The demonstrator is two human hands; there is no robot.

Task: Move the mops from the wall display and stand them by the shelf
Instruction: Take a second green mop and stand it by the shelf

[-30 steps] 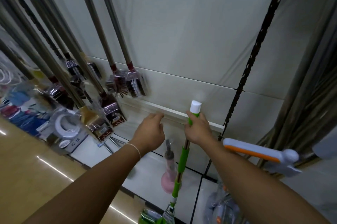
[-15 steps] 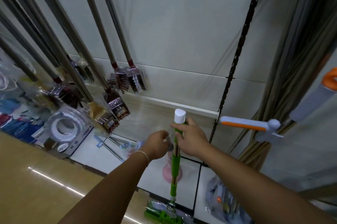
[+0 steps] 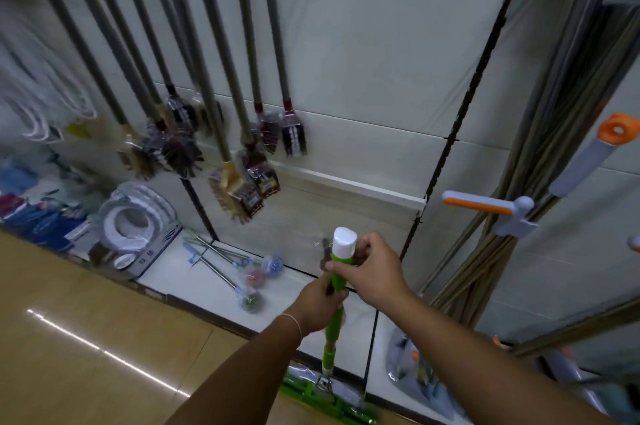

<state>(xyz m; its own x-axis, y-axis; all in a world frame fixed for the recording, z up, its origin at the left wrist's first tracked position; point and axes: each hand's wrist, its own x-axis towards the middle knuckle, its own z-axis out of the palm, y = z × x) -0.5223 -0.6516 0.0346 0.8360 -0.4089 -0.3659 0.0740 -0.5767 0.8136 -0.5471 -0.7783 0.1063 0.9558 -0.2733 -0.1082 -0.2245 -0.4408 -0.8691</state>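
Head view: the green mop handle [image 3: 337,281] is clasped by both hands near its white cap [image 3: 344,246], the right hand [image 3: 372,272] curled round it just below the cap and the left hand [image 3: 320,303] wrapped round it directly beneath. From this grip the handle's long axis runs almost straight down to the green mop head [image 3: 327,397], which is seen at the floor edge below the hands. The wall-hung brushes [image 3: 242,189] are left of the handle.
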